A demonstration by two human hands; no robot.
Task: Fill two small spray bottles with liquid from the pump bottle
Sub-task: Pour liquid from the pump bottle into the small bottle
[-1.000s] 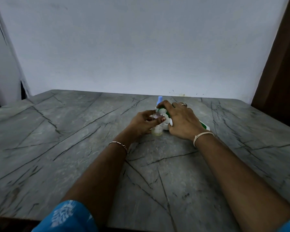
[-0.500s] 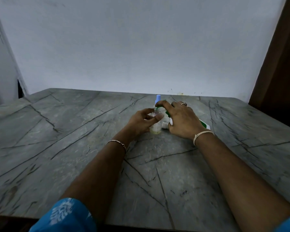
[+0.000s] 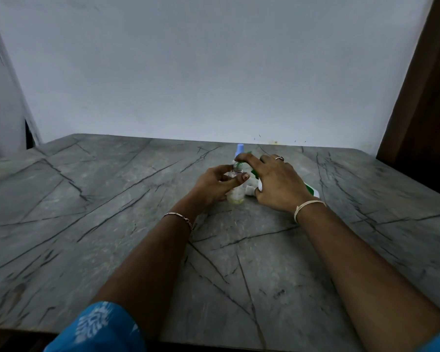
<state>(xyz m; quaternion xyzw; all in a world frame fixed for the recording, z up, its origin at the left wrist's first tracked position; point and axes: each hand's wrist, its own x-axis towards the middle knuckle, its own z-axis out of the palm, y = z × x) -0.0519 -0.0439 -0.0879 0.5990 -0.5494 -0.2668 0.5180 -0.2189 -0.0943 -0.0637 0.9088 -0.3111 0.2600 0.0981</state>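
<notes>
A small clear spray bottle (image 3: 236, 196) stands upright on the table with pale yellowish liquid at its bottom. My left hand (image 3: 215, 182) grips its upper part. My right hand (image 3: 274, 182) lies over the white and green pump bottle (image 3: 311, 190), its forefinger resting on the green pump nozzle (image 3: 240, 162) above the small bottle's neck. Most of the pump bottle is hidden under the hand. Behind them a second small bottle with a light blue cap (image 3: 239, 148) stands upright.
The grey marble table (image 3: 99, 212) with dark veins reaches to a white wall at the back. A dark wooden door frame (image 3: 422, 97) stands at the right. The table's near edge runs along the bottom of the view.
Both hands stay on the bottles in nearly the same grip. The view has tilted slightly, so hands and bottles sit a little higher in the frame.
</notes>
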